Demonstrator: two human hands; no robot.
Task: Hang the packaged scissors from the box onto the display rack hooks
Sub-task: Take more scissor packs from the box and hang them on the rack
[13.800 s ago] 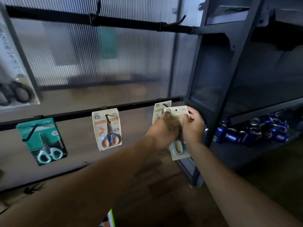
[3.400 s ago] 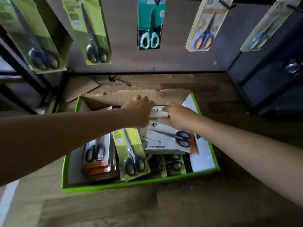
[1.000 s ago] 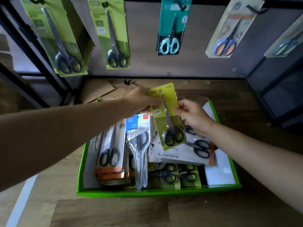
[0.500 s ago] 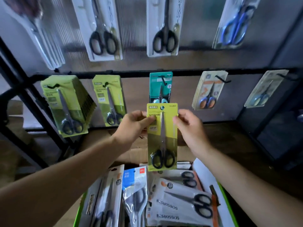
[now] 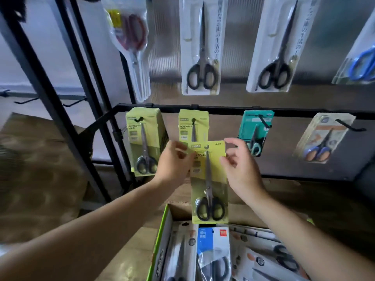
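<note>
Over wooden floor (image 5: 304,191) and green box (image 5: 162,230), before black rack bar (image 5: 223,109): yellow-green scissors pack (image 5: 209,179) pinched by left grip (image 5: 174,161) and right grip (image 5: 241,167); shifted left from teal pack (image 5: 254,126) since earlier.

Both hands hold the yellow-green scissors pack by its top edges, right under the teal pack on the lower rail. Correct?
Not quite. The head view shows the left hand and right hand holding the yellow-green pack under the second yellow-green stack; the teal pack hangs further right.
</note>
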